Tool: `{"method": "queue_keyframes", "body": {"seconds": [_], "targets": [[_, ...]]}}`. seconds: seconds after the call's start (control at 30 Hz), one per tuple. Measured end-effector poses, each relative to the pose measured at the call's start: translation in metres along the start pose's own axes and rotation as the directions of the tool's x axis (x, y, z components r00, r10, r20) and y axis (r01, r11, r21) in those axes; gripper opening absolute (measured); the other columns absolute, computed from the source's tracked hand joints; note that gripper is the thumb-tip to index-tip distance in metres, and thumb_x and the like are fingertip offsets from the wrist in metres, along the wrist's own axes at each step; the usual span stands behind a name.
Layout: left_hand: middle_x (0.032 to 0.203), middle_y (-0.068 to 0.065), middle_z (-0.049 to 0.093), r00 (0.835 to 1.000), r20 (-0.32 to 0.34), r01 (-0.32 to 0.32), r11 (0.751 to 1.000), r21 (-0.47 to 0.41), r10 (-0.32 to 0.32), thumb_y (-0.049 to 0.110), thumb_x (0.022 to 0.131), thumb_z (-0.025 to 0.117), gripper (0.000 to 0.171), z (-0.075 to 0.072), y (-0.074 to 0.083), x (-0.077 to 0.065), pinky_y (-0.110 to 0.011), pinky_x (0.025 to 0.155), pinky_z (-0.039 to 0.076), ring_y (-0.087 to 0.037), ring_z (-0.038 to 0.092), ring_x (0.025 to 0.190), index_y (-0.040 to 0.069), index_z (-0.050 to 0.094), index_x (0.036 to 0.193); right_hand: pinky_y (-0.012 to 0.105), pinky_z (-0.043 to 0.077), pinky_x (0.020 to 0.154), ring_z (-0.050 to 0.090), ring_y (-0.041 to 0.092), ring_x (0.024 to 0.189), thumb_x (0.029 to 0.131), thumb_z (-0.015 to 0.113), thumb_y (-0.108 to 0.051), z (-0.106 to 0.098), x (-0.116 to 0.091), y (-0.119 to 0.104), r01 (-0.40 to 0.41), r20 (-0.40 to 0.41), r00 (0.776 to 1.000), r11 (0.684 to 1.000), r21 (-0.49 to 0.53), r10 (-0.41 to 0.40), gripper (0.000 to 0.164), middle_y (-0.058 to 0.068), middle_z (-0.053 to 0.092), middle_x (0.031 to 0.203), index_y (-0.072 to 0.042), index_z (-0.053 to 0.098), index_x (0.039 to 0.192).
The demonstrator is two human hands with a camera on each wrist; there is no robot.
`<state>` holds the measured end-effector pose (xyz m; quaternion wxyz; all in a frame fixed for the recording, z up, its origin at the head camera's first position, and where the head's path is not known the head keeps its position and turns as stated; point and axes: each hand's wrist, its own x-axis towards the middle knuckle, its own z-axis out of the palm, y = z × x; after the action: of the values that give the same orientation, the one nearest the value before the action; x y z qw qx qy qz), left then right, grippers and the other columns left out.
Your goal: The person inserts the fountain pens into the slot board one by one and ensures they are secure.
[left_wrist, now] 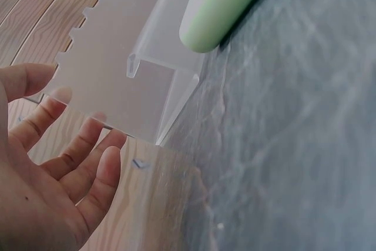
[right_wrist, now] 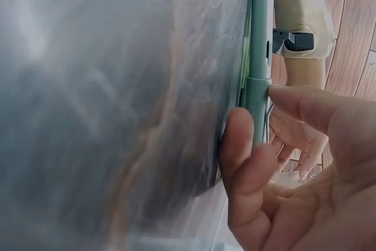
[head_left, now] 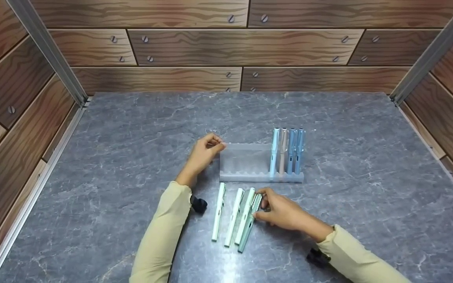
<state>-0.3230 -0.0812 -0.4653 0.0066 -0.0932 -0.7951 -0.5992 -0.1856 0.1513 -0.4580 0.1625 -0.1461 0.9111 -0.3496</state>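
My left hand (head_left: 206, 151) pinches the upper left corner of a clear plastic pen rack (head_left: 246, 160) between thumb and fingers. In the left wrist view, the rack's notched edge (left_wrist: 71, 34) runs up from the thumb. My right hand (head_left: 283, 210) holds a dark green pen (head_left: 245, 236) near its clip end, thumb on one side and fingers on the other. That pen lies against the rightmost of three light green pens (head_left: 244, 221) on the table. In the right wrist view, the thumb touches the dark green barrel (right_wrist: 258, 57).
Several pens stand in the rack's right part: a light blue pen (head_left: 274, 151), a brownish-pink pen (head_left: 282, 153) and two darker blue pens (head_left: 299, 151). The rack stands on a grey marbled table (head_left: 132, 133). Wood-patterned walls (head_left: 246, 47) surround the back and sides.
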Motion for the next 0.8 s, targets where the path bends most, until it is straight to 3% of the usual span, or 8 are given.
{"method": "queue_keyframes", "body": {"seconds": [0.13,0.47,0.8], "targets": [[0.087,-0.004,0.061,1.000,0.001,-0.013,1.000,-0.008,0.013,0.018,0.085,0.065,0.010,-0.0003,0.0004,-0.0011,-0.026,0.070,0.047,-0.015,0.063,0.083,0.009,0.062,0.089,0.025,0.046,0.051,0.056,0.011,0.059,0.084,0.073,-0.021,-0.0004,-0.0009,0.0013,0.009,-0.005,1.000,0.999,0.046,-0.009,0.062,0.005,0.058,0.091,0.001,0.042,0.133],[0.089,-0.005,0.060,1.000,0.001,0.021,1.000,0.010,-0.021,0.017,0.087,0.065,0.013,0.0006,0.0012,0.0012,-0.023,0.069,0.046,-0.016,0.062,0.084,0.005,0.063,0.093,0.026,0.049,0.051,0.058,0.013,0.058,0.085,0.071,-0.013,-0.0011,-0.0017,0.0038,0.028,-0.031,0.999,0.988,0.151,-0.023,0.059,0.011,0.059,0.096,0.000,0.039,0.133],[0.084,-0.003,0.060,1.000,-0.006,0.015,1.000,-0.004,-0.015,0.014,0.085,0.066,0.014,0.0000,0.0063,-0.0018,-0.020,0.067,0.045,-0.011,0.060,0.079,0.003,0.063,0.092,0.026,0.048,0.051,0.065,0.024,0.062,0.087,0.067,-0.003,-0.0058,-0.0008,0.0019,0.049,-0.026,0.999,0.922,0.385,-0.042,0.063,0.022,0.056,0.110,0.002,0.031,0.138]]}}
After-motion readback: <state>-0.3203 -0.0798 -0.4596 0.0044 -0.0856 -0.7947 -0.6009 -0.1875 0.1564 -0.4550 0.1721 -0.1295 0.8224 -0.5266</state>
